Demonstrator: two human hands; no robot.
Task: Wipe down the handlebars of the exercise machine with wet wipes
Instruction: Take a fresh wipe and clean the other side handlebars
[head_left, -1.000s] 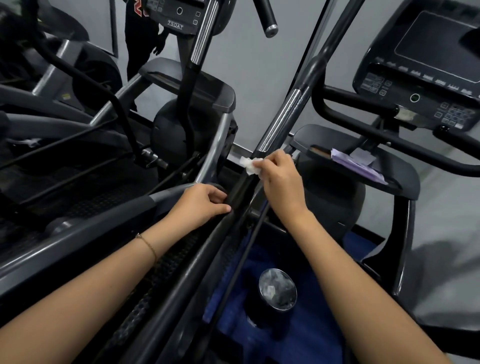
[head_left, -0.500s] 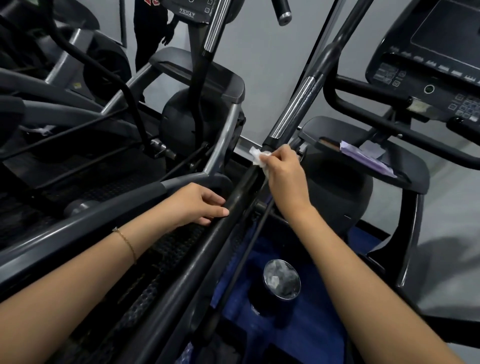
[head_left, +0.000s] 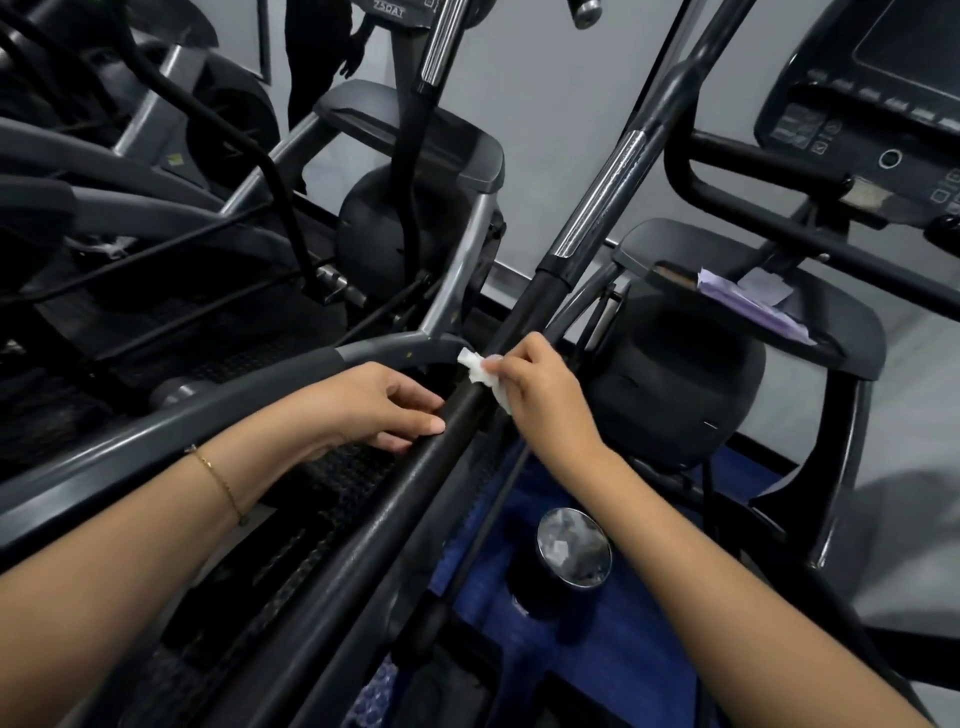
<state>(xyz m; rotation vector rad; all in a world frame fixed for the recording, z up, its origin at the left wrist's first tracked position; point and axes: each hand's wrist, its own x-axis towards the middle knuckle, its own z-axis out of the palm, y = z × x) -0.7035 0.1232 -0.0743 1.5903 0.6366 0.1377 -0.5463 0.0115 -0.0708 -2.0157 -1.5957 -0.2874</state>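
Observation:
A long black handlebar (head_left: 524, 317) of the exercise machine runs diagonally from lower left to upper right, with a chrome section (head_left: 602, 200) higher up. My right hand (head_left: 543, 392) pinches a crumpled white wet wipe (head_left: 480, 370) and presses it against the bar's black grip. My left hand (head_left: 382, 405) lies just below it on the left side of the same bar, its fingertips touching the bar, fingers nearly straight.
A purple wipe packet (head_left: 753, 306) lies on the grey shelf (head_left: 831, 338) at the right. A round metal-lidded container (head_left: 571, 551) stands below on the blue mat (head_left: 597, 649). A console (head_left: 872, 130) is at upper right. Another machine's frame (head_left: 156, 431) fills the left. A person (head_left: 322, 57) stands far back.
My right hand and the wipe have slid down the bar toward my left hand. My left hand stays on the bar.

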